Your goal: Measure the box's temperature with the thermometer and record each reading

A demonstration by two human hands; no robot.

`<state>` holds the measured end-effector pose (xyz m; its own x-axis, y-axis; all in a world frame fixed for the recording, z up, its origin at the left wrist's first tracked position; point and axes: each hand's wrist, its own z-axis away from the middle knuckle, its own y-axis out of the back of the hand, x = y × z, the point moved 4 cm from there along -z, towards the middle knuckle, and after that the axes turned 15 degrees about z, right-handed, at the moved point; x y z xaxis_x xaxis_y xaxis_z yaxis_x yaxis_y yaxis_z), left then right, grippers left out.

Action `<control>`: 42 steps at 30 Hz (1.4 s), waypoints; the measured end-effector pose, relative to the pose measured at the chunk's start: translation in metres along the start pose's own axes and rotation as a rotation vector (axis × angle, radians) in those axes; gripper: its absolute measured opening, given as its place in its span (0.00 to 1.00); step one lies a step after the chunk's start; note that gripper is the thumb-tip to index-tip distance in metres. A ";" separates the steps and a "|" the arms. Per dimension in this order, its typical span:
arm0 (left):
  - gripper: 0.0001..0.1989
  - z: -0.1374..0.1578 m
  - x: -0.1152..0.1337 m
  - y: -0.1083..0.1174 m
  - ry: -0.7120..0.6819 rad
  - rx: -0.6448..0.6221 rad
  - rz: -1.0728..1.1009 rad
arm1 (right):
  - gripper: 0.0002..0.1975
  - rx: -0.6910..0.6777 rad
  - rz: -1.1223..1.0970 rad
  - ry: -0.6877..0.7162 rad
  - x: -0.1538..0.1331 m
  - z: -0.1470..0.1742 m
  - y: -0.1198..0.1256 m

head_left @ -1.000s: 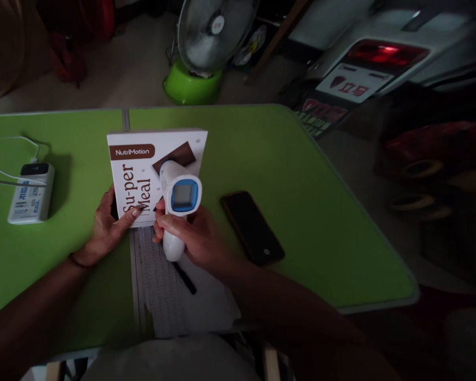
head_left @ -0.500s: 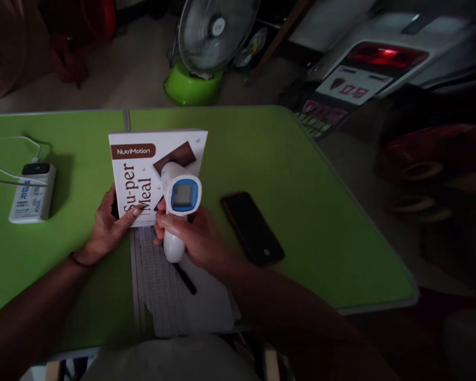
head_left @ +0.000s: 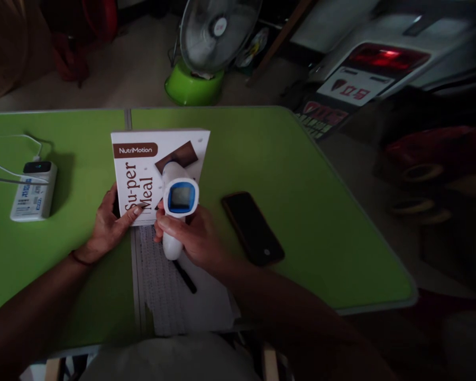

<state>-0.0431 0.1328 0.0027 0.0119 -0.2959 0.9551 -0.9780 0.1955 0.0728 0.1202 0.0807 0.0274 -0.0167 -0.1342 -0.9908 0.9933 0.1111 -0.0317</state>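
My left hand (head_left: 111,222) grips the lower left corner of a white box (head_left: 137,174) printed "NutriMotion Su-per Meal", with the thumb across its front. The box is tilted up so its front faces me. In my right hand (head_left: 194,235) is a white infrared thermometer (head_left: 175,246) with a blue-rimmed screen turned towards me. The fingers wrap round its handle, and its head points at the front of the box, covering part of the print. Whether the two touch I cannot tell. Below lie printed sheets of paper (head_left: 162,296) and a black pen (head_left: 185,277).
A dark phone (head_left: 254,227) lies on the green table (head_left: 321,227), right of my right hand. At the left stands a white power bank (head_left: 34,196) with a cable (head_left: 8,136). Beyond the table are a fan (head_left: 218,32), a green stool (head_left: 194,84) and a scooter (head_left: 384,63).
The thermometer's head has tipped slightly, and its screen looks darker in its lower part. Both hands keep their hold, and the whole view has shifted very little.
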 end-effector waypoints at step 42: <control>0.19 -0.007 0.001 0.003 -0.143 0.005 -0.015 | 0.37 0.481 1.545 -0.154 0.023 0.054 0.127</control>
<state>-0.0442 0.1393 0.0057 -0.0029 -0.4290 0.9033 -0.9790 0.1855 0.0850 0.2523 0.0387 0.0081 0.9576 -0.2879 -0.0148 -0.0060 -0.0713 0.9974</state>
